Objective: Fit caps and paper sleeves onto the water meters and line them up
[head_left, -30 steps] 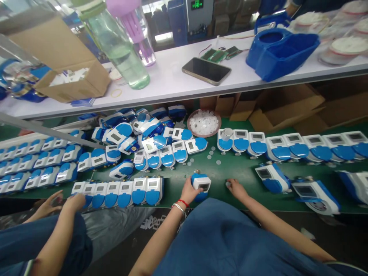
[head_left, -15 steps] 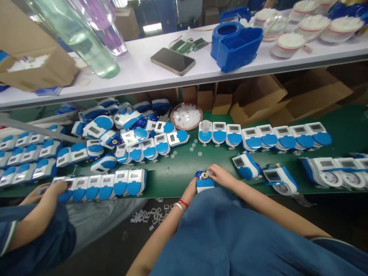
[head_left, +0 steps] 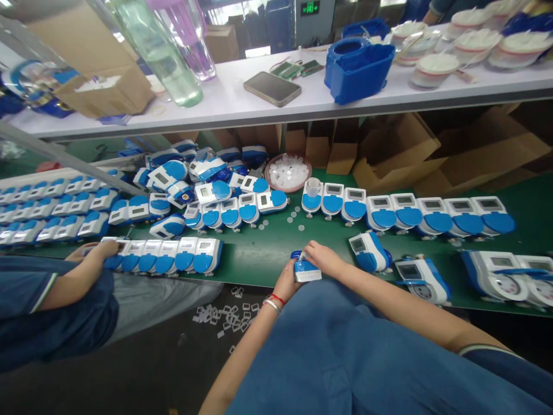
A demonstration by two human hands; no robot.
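Note:
A blue-and-white water meter (head_left: 307,273) sits at the front edge of the green bench, close to my body, tipped so that one end faces up. My left hand (head_left: 287,281) is closed around its left side. At the meter's top end, the fingers of my right hand (head_left: 320,257) are pinched together over the pipe fitting. Whatever small piece they hold is mostly hidden by the fingers. Beyond my hands, a few clear discs (head_left: 301,228) lie on the bench, near a pinkish bowl (head_left: 271,181) of small translucent plastic pieces.
Rows of similar meters (head_left: 380,212) stand behind and to the right. More meters (head_left: 213,190) are heaped at left. A co-worker's hands (head_left: 101,252) touch a left row. Above runs a white shelf (head_left: 228,109) with a phone (head_left: 272,89) and blue housing (head_left: 359,72).
My right hand has moved in over the meter's top end, now covering the brass opening that showed before. My left hand keeps its hold. The view has shifted slightly left.

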